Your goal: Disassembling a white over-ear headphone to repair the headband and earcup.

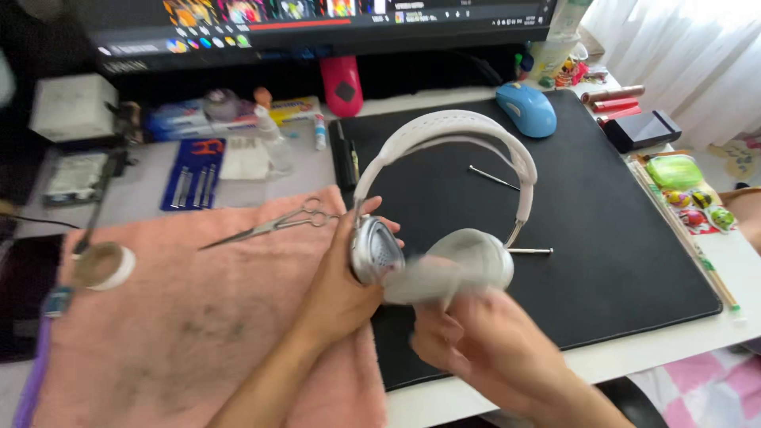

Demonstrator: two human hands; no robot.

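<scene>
Now left hand point(337, 289) grips white headphones point(444, 198); right hand point(483, 341) blurred at earcup.

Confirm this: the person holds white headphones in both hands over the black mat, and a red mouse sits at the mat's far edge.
Not quite. The head view shows the mouse is blue, not red. The rest holds: left hand and right hand hold the headphones over the mat.

The left hand point(337, 289) grips the silver earcup of white headphones point(452, 139), while the blurred right hand point(476, 341) holds its pale ear pad point(468, 265). Scissors point(273, 224) lie on a pink towel point(182, 317) beside a black mat point(618, 230) on the desk point(697, 337).
</scene>
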